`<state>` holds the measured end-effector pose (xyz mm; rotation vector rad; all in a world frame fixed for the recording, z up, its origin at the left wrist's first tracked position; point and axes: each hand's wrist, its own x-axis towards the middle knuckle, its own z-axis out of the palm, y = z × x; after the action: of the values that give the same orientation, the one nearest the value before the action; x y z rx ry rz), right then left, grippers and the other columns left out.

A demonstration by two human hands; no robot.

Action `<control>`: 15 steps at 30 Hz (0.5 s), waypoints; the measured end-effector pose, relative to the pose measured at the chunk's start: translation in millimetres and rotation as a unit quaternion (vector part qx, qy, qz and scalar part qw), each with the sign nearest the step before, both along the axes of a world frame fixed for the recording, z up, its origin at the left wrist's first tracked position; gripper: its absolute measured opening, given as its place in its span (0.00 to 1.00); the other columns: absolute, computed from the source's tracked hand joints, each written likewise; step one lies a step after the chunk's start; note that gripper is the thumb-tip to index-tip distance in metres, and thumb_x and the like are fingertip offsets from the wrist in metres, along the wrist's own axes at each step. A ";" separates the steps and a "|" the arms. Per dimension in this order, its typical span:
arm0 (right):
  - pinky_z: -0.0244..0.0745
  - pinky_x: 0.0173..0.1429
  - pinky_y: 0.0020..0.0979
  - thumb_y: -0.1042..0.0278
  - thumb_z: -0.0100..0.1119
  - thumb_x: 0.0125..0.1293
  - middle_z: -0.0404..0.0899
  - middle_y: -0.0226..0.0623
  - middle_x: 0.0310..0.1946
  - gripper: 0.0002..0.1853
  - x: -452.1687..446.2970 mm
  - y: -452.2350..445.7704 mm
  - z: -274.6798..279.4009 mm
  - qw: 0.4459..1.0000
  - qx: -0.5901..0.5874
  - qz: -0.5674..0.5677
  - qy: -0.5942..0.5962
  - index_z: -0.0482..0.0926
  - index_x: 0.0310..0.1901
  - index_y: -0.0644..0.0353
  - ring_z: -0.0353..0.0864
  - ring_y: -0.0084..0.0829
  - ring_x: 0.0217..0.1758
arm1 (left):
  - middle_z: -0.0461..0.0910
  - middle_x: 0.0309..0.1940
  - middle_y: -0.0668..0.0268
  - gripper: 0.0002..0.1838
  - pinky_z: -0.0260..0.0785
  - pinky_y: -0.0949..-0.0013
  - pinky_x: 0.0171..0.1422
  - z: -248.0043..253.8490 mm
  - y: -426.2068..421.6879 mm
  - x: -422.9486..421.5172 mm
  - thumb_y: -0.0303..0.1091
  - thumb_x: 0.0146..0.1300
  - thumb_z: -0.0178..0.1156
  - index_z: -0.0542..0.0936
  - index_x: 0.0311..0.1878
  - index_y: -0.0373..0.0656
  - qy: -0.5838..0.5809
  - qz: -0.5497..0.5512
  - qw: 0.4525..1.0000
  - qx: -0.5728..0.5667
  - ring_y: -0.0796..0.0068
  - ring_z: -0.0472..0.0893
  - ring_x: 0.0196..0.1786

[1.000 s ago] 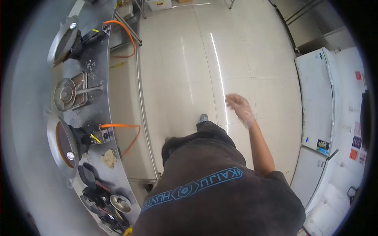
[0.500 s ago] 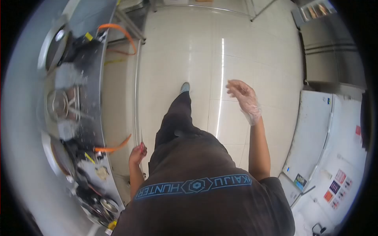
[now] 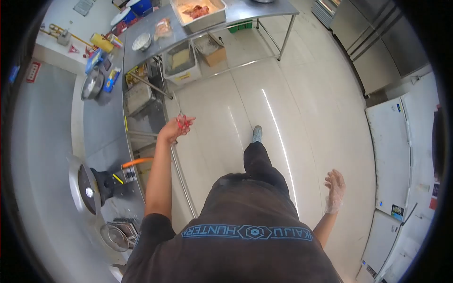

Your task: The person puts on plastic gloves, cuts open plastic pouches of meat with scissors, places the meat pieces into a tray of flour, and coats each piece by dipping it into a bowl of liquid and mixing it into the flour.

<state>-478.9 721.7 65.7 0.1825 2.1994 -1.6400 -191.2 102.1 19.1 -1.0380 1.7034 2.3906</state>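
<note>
Red-handled scissors [image 3: 182,121] are in my left hand [image 3: 174,128], fingers closed around the handles. Their thin metal blades point forward, away from me. This hand is bare and hangs over the floor beside the steel counter. My right hand [image 3: 335,187] wears a clear plastic glove and swings low on the right, fingers loosely apart and holding nothing. Nearest to it are the white chest freezers along the right wall. Ahead, on the steel table, a metal tray [image 3: 204,22] holds reddish, coated pieces that look like meat.
A steel table [image 3: 245,12] stands ahead, with a white bowl [image 3: 141,42] on it. Beneath are a white bin [image 3: 183,75] and a cardboard box [image 3: 217,55]. Along the left counter sit a metal bowl [image 3: 92,85] and a burner [image 3: 108,184]. A white freezer [image 3: 389,151] lines the right.
I have walked forward, and the table with the tray has come into view. My left hand has swung forward with the scissors, while my gloved right hand has swung back.
</note>
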 end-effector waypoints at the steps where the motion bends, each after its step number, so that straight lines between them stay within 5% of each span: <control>1: 0.78 0.45 0.26 0.68 0.59 0.73 0.83 0.38 0.47 0.17 -17.4 -15.1 -9.9 1.000 -0.012 -0.014 -0.012 0.78 0.60 0.64 0.82 0.25 0.43 | 0.75 0.41 0.69 0.47 0.66 0.77 0.34 1.5 -19.3 -24.4 0.72 0.69 0.46 0.76 0.63 0.29 0.025 -0.008 1.000 0.008 0.82 0.72 0.32; 5: 0.78 0.47 0.26 0.68 0.58 0.73 0.83 0.40 0.48 0.17 -103.2 -112.7 -46.3 0.999 -0.041 0.011 -0.019 0.77 0.60 0.65 0.82 0.25 0.44 | 0.77 0.40 0.68 0.53 0.66 0.78 0.34 -1.1 -67.7 -107.4 0.78 0.61 0.45 0.77 0.61 0.29 0.076 0.060 0.993 0.061 0.81 0.72 0.32; 8: 0.77 0.49 0.26 0.67 0.59 0.73 0.83 0.40 0.48 0.18 -177.0 -227.3 -21.4 0.995 -0.055 0.080 0.006 0.76 0.61 0.66 0.81 0.25 0.45 | 0.77 0.40 0.67 0.51 0.67 0.78 0.34 -5.2 -100.2 -138.5 0.77 0.63 0.44 0.77 0.61 0.30 -0.024 0.067 0.997 0.025 0.81 0.73 0.32; 10: 0.77 0.50 0.26 0.67 0.59 0.73 0.83 0.39 0.48 0.18 -221.6 -303.9 -2.5 0.984 -0.057 0.164 0.023 0.76 0.61 0.66 0.81 0.25 0.45 | 0.79 0.30 0.68 0.40 0.70 0.75 0.32 -14.9 -146.8 -150.0 0.71 0.63 0.58 0.83 0.45 0.33 -0.143 0.089 0.982 -0.090 0.80 0.76 0.28; 12: 0.77 0.50 0.26 0.69 0.59 0.73 0.84 0.38 0.47 0.17 -256.9 -381.3 15.1 0.967 -0.074 0.242 0.018 0.76 0.60 0.66 0.81 0.25 0.46 | 0.79 0.24 0.69 0.34 0.72 0.73 0.31 -13.0 -192.5 -151.6 0.67 0.60 0.66 0.84 0.35 0.36 -0.317 0.081 0.907 -0.265 0.80 0.77 0.25; 15: 0.77 0.52 0.26 0.72 0.60 0.73 0.84 0.38 0.47 0.16 -284.8 -497.3 39.4 0.933 -0.103 0.343 0.024 0.77 0.59 0.67 0.81 0.25 0.46 | 0.77 0.18 0.69 0.30 0.72 0.70 0.28 -11.1 -263.9 -142.9 0.62 0.54 0.73 0.82 0.26 0.39 -0.255 0.170 0.917 -0.254 0.79 0.76 0.21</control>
<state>-763.7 224.4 105.1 -0.6214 1.7934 -1.4401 -334.0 -161.7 8.0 -1.9592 2.0842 1.5789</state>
